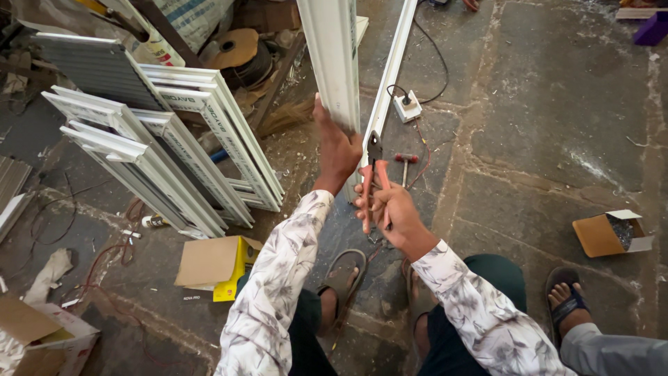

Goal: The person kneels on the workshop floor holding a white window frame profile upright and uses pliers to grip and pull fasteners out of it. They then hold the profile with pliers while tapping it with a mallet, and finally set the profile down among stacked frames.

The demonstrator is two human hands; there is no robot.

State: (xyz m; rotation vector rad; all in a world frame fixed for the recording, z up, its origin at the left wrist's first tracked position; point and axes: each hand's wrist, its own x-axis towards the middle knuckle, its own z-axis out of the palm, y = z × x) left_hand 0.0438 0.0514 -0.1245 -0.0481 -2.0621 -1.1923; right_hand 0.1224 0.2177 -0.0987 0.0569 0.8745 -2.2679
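Pliers (374,182) with orange-red handles are sitting in the person's right hand (390,209), whose fingers are wrapped tight round both grips, with the dark nose pointing up against the lower end of a white window-frame profile (335,63). That profile is standing nearly upright just above the knees, and the left hand (339,150) is clasping its edge, fingers curled shut around it to steady it. For the squeeze to go well, I'd judge the left hand should be keeping the profile from twisting while the tool's nose is staying square to the edge, since a slanted bite could mar the white face. Below, the person's sandalled feet are resting on the stone floor (543,139), and another person's foot in a blue-strapped sandal (567,299) is showing at the right. A yellow cardboard box (217,266) is lying beside the left knee. Farther off, a small hammer (405,163) and a white socket box (408,106) are lying near a second long profile (391,66), while finished white frames (174,146) are leaning in a stack at the left.
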